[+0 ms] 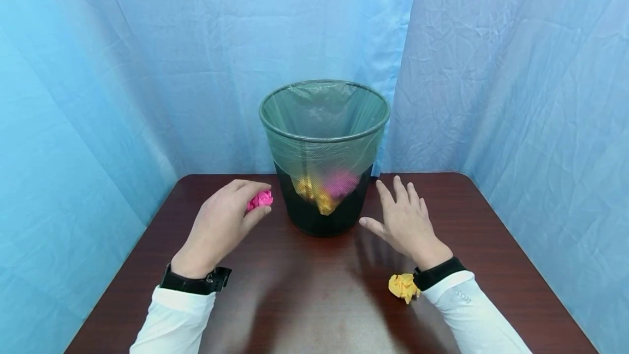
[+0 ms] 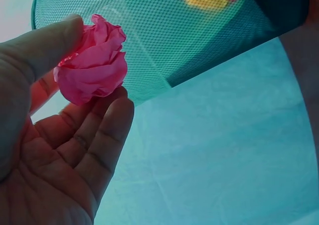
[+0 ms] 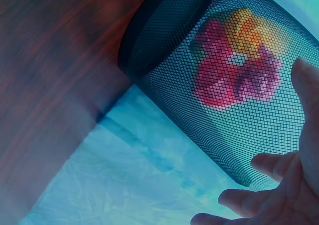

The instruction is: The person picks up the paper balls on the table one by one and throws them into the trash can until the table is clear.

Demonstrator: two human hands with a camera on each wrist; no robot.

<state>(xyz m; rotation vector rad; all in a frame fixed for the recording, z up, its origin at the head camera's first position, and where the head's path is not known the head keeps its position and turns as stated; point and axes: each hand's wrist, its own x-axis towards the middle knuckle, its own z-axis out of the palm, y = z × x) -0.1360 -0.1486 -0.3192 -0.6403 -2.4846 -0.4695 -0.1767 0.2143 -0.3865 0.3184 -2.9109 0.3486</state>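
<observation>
A pink crumpled paper ball (image 1: 260, 200) is pinched between the thumb and fingers of my left hand (image 1: 223, 220), left of the mesh wastebasket. The left wrist view shows the same pink ball (image 2: 94, 63) near the fingertips. My right hand (image 1: 405, 220) hangs to the basket's right with fingers spread and nothing in it. The dark mesh wastebasket (image 1: 324, 149) has a clear plastic liner; yellow and pink paper balls (image 3: 237, 60) show through its side. One yellow crumpled paper ball (image 1: 404, 287) lies on the table by my right wrist, partly hidden by it.
The brown wooden table (image 1: 304, 299) carries the basket near its back edge. Light blue curtains (image 1: 196, 59) close off the back and both sides. A black band with a small device sits on each wrist, most plainly the left band (image 1: 196, 282).
</observation>
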